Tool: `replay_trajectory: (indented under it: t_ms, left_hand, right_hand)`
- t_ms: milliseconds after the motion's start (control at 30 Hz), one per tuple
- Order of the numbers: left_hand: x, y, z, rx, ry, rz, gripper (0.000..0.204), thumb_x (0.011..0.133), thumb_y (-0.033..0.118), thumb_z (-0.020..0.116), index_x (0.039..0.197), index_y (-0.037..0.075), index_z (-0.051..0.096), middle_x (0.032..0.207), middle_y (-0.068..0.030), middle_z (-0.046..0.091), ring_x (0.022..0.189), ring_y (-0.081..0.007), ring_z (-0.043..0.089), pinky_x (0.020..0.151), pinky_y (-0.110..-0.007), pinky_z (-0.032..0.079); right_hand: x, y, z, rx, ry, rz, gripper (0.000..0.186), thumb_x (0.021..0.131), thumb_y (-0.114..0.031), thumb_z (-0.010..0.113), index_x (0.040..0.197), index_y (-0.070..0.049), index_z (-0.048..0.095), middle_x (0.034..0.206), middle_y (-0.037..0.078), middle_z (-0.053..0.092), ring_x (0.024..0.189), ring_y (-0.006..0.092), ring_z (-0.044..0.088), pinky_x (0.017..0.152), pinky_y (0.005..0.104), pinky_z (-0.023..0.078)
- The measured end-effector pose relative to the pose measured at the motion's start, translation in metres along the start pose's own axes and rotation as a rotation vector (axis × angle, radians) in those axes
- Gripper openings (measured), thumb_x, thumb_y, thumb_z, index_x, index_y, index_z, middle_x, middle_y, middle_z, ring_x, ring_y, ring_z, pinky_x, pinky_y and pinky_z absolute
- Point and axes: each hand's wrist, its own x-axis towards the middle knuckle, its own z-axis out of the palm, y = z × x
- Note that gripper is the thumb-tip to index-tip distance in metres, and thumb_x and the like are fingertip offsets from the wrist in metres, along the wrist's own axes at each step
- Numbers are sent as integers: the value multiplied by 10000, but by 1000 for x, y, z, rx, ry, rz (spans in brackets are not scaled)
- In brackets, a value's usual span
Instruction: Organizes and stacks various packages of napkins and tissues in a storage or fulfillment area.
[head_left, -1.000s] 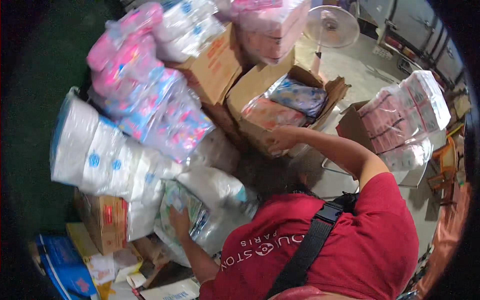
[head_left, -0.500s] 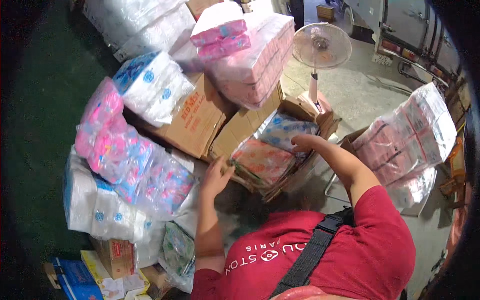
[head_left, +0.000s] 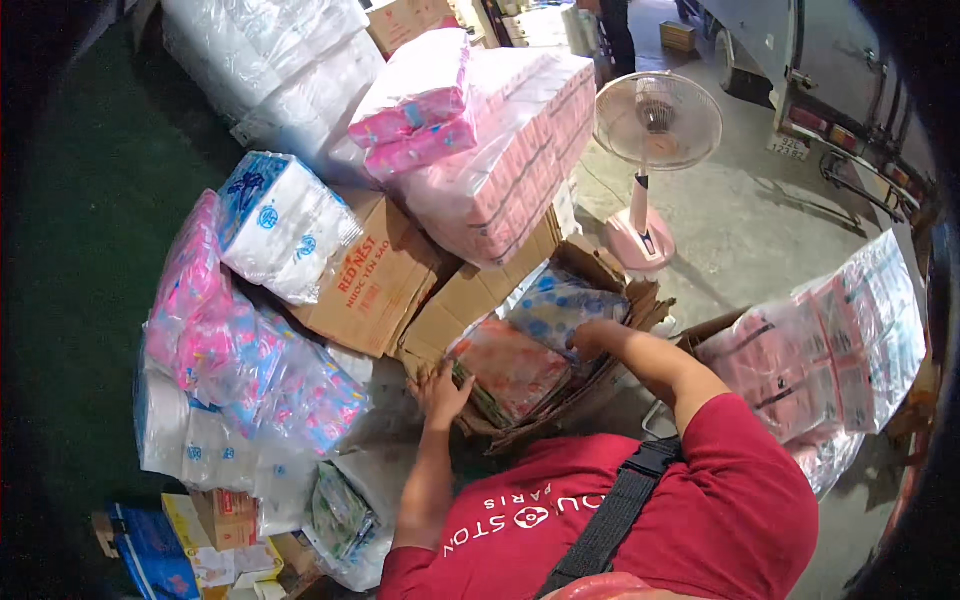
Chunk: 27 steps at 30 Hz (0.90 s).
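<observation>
Bracing the open carton (head_left: pixel 482 292), perhaps, we spread our left hand (head_left: pixel 443 394) at its edge; whether our right hand (head_left: pixel 594 340) pinches the blue packet (head_left: pixel 552 305), we cannot tell.

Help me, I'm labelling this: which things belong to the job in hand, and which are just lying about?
At the job:
left hand, at the left edge of the open box
right hand, at the blue packet
orange packet beside it

Just lying about:
fan
box left of the open one
pink-and-blue packs
</observation>
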Motion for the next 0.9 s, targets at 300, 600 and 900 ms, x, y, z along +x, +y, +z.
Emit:
replay_trajectory:
  t_ms: [300, 600, 900]
  left_hand:
    - [4, 5, 1, -47, -29, -132, 452, 774, 505, 542, 1068, 175, 636, 1084, -79, 618, 1114, -290, 492, 1018, -558, 205]
    - [5, 14, -4, -36, 46, -79, 408, 773, 496, 541, 1004, 180, 658, 942, -100, 657, 920, -291, 593, 992, -533, 232]
    - [4, 6, 4, -59, 1, -171, 371, 768, 478, 546, 969, 190, 667, 919, -88, 662, 916, -275, 597, 985, -526, 246]
  right_hand:
    - [-8, -27, -20, -73, -241, 58, 682, 662, -475, 670, 1272, -230, 490, 1407, 108, 307, 1210, 344, 415, 969, 481, 363]
    - [35, 40, 44, -115, -307, -33, 463, 798, -349, 531, 1232, -186, 530, 1249, 107, 516, 1171, 351, 454, 947, 468, 379]
    - [9, -13, 24, -117, -103, -106, 504, 747, -516, 565, 1195, -288, 555, 1398, 132, 322, 1245, 389, 339, 975, 578, 298]
